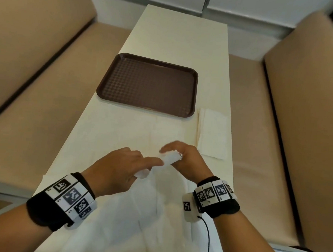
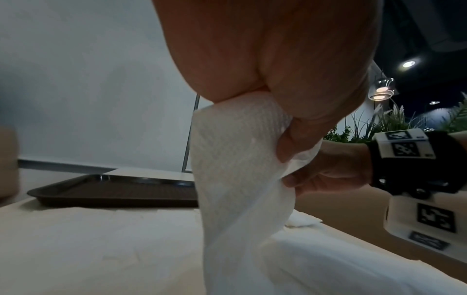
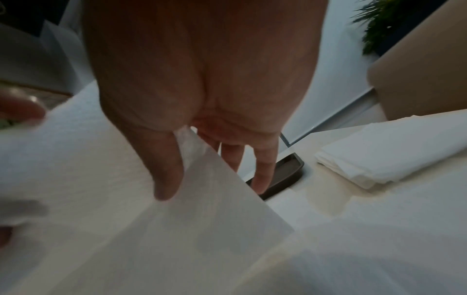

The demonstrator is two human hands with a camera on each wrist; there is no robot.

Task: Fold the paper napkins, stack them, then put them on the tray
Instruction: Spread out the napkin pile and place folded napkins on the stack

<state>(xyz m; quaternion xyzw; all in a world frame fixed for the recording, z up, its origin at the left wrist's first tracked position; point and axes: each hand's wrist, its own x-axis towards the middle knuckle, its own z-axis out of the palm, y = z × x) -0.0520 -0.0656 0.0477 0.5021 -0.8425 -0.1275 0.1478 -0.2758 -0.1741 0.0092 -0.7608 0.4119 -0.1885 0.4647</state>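
Note:
A white paper napkin (image 1: 155,167) (image 2: 235,169) (image 3: 126,179) is lifted above the near part of the cream table (image 1: 172,35), its lower part hanging down to more white napkins (image 1: 130,220) spread near me. My left hand (image 1: 121,169) (image 2: 265,69) pinches its near end. My right hand (image 1: 181,157) (image 3: 202,99) pinches the other end, thumb on top and fingers behind. A brown tray (image 1: 108,80) (image 2: 76,189) (image 3: 283,175) lies bare beyond the hands. A folded stack of napkins (image 1: 212,134) (image 3: 394,153) lies at the table's right edge.
Tan padded benches (image 1: 38,80) run along both sides of the table. A black cable (image 1: 207,237) hangs from the right wristband. Bare tabletop lies beyond the tray.

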